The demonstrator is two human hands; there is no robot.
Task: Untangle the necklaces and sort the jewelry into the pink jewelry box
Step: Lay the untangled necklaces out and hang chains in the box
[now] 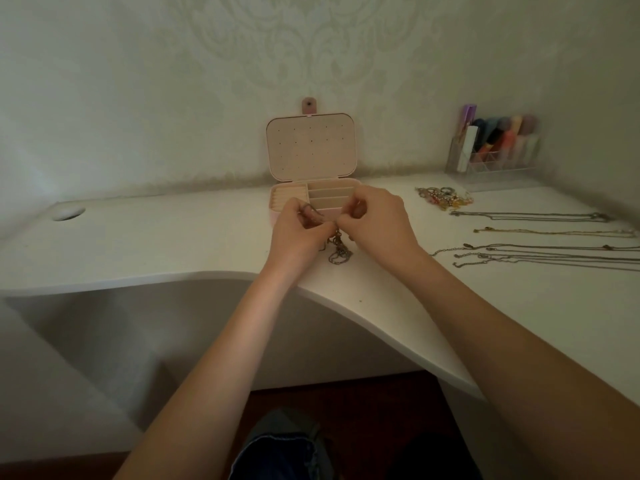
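1. Two bare forearms reach forward from the bottom of the view over the curved front edge of a white desk [173, 244].
2. Left hand [300, 230] has its fingers curled, pinching a thin chain just above the surface.
3. Right hand [375, 221] is curled the same way, pinching the same tangle from the other side, close beside the left.
4. Tangled necklaces [338, 249] hang down from both hands, and their lower end rests in a small heap on the desk near its front edge.
5. Straightened chains [540, 252] lie in rows toward the right edge, well apart from the hands.
6. Small mixed jewelry sits in a pile [445, 197] beyond those chains.
7. Pink jewelry box [311, 150] stands open just behind the hands, lid upright against the wall.
8. Clear organizer [495, 150] with colourful items fills the far right corner.
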